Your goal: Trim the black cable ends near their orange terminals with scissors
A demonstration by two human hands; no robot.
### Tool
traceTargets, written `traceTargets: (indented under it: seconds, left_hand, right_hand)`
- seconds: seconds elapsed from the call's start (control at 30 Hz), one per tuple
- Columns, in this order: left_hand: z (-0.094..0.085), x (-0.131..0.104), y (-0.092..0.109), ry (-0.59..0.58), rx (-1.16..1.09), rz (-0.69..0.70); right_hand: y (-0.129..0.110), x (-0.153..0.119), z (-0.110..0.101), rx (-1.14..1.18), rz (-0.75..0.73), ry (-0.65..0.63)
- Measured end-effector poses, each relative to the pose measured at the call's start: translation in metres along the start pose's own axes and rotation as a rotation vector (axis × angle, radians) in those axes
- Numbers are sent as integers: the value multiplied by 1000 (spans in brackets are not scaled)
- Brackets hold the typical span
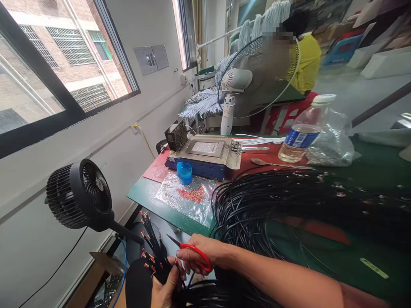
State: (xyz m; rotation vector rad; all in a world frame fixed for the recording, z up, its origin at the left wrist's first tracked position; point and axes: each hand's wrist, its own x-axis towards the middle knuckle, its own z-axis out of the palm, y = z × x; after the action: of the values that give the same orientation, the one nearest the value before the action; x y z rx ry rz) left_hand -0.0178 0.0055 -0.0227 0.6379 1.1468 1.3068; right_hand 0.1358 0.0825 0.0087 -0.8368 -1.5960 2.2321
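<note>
My left hand (165,287), low in the frame, is closed around a bundle of thin black cables (156,244). Their ends fan upward and show short red, yellow and pale wires. My right hand (204,243) has a pair of scissors (205,258) with red handles looped over it. The dark blades point up and left, beside the bundle. The right fingertips meet the left thumb at one cable end, though the exact contact is too small to make out. More black cable hangs in coils beneath both hands.
A heap of black cables (244,205) covers much of the green table. Behind lie a blue cup (184,173), red scraps (192,194) on a plastic bag, a hot plate (205,149) and a bottle (297,137). A black fan (93,188) stands left; a person in yellow (308,60) sits beyond.
</note>
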Motion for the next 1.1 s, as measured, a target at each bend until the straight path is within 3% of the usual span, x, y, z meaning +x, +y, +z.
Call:
traceTargets:
  seconds: [0.2, 0.73, 1.0, 1.1]
  left_hand:
    - [-2, 2, -2, -35, 8, -10]
    - [0, -3, 0, 19, 95, -46]
    - [1, -9, 5, -75, 64, -111]
    - [-4, -4, 1, -38, 73, -147]
  right_hand:
    - [-2, 0, 1, 95, -45, 3]
    - [-2, 1, 1, 120, 2, 31]
    - [0, 0, -1, 133, 15, -12]
    - [1, 2, 2, 84, -24, 64]
